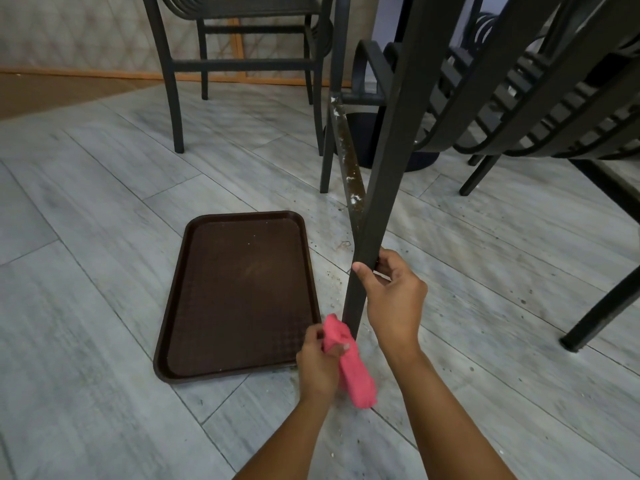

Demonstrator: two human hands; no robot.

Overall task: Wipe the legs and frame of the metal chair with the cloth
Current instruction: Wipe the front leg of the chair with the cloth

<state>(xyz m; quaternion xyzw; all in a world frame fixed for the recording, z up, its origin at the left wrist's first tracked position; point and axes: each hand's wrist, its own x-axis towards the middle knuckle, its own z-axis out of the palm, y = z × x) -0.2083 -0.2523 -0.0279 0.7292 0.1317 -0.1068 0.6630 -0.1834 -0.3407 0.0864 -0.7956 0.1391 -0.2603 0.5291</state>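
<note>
A dark metal chair is tipped over in front of me, its slatted seat and back [540, 109] at the upper right. One leg [388, 188] slants down to the floor near my hands. My right hand [394, 299] grips that leg near its lower end, thumb on the left side. My left hand [320, 362] holds a bunched pink cloth [353, 365] just left of the leg's foot, the cloth's top end touching the leg. A crossbar [349, 168] behind the leg is stained with rust and white flecks.
A brown plastic tray [239, 292] lies flat on the grey plank floor left of my hands. Another dark chair [242, 64] stands upright at the back by the wall. A round black table base [391, 147] sits behind the tipped chair. Crumbs dot the floor.
</note>
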